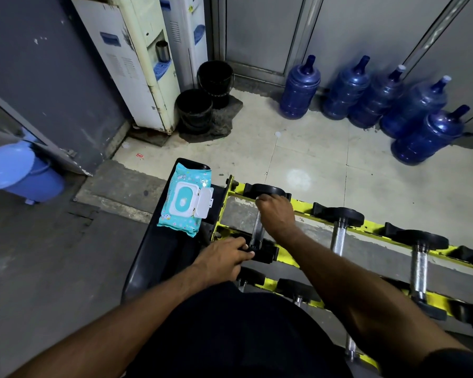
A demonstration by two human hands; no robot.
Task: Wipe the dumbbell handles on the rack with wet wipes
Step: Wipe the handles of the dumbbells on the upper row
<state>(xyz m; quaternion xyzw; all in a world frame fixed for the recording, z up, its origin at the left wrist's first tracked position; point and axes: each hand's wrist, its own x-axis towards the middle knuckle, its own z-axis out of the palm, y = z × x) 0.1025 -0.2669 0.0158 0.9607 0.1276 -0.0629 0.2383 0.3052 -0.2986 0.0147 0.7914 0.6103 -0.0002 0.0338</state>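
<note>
Now gripping the leftmost dumbbell handle point(257, 231) on the yellow rack point(302, 206) with the right hand point(276, 214), curled round its far end; cannot tell if any wipe is beneath. Steadying the near weight head point(266, 252) with the left hand point(221, 259), fingers hooked over it. Lies lengthwise away from the body, so probably calls for strokes back toward the chest. Wet wipes pack point(186, 200) just left, lid open.

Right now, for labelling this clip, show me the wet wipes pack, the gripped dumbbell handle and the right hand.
wet wipes pack point(185, 200): head view, teal opening beside the flipped lid.
dumbbell handle point(256, 231): head view, bare metal shaft, near its middle.
right hand point(277, 214): head view, back of the hand.
</note>
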